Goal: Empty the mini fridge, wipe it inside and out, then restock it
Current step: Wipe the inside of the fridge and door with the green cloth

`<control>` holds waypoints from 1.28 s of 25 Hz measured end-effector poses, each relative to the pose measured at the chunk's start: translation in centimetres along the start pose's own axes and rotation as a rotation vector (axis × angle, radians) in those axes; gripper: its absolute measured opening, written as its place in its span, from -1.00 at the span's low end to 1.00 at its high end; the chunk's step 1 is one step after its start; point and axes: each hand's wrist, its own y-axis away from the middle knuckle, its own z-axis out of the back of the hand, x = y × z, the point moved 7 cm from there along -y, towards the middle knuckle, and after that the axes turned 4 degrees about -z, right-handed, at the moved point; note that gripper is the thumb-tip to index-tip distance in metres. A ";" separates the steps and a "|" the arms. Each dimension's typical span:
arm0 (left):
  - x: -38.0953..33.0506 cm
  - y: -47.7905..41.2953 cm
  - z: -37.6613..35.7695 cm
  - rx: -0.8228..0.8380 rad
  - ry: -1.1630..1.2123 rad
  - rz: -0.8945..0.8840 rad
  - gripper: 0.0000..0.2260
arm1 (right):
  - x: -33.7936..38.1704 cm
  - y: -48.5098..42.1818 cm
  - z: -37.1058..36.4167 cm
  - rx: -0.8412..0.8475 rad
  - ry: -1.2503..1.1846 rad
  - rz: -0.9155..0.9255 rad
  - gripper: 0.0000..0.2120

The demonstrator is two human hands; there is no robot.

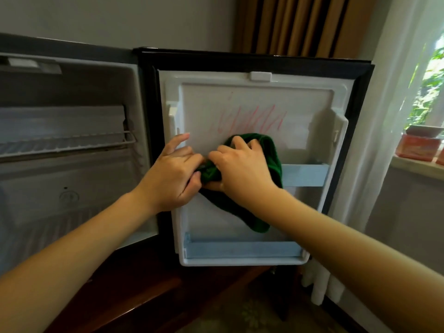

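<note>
Green cloth (269, 152) lies bunched on the door liner (300, 111), right of the mini fridge cabinet (72, 140); your left hand (173, 179) and right hand (242, 167) both clutch it. Wiping step, apparently; next, scrub the red scribbles (252, 118) above.

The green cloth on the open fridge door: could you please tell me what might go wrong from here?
The red streaks sit above the green cloth; wiping this low may miss them or smear them over the white door. The left hand and right hand both grip the bunched cloth, so neither steadies the door; pressing might swing it.
</note>
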 end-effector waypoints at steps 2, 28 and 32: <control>-0.2 0.5 0.9 -0.009 -0.021 -0.039 -0.73 | -2.4 0.8 -0.4 0.047 -0.004 0.017 -0.49; 5.7 1.2 1.6 0.143 0.065 0.686 -0.56 | -7.2 2.8 1.0 0.199 -0.057 -0.134 -0.36; 5.7 1.5 1.7 0.091 0.101 0.625 -0.58 | -0.5 0.6 2.0 0.064 0.019 -0.152 -0.40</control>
